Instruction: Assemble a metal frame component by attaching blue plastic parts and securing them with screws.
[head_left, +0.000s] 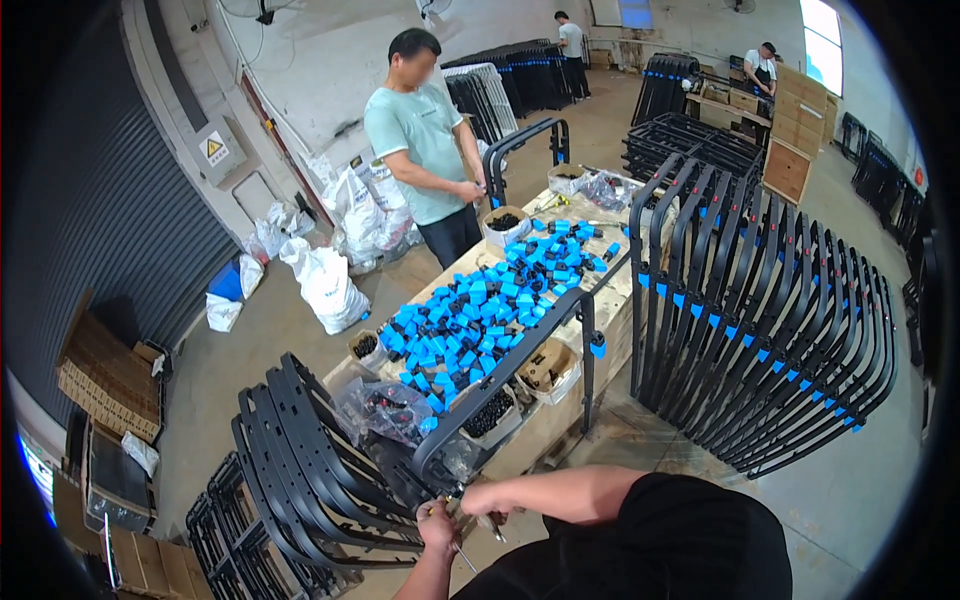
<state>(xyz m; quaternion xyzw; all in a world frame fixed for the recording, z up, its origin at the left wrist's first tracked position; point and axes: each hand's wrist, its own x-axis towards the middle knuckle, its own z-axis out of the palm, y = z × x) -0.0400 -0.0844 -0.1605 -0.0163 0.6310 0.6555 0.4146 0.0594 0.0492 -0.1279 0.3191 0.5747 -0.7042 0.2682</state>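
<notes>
My left hand is closed around a thin metal tool whose tip points down and to the right. My right hand is a fist just right of it, with a short metal piece poking out below. Both hands sit at the near corner of a black bent-tube frame, which lies across the wooden table. Whether the hands touch the frame is hidden. A heap of small blue plastic caps covers the middle of the table.
Cardboard boxes of dark small parts and a plastic bag sit on the near table end. Black frames are stacked at left and right. A person in a green shirt works at the far end. White sacks lie on the floor.
</notes>
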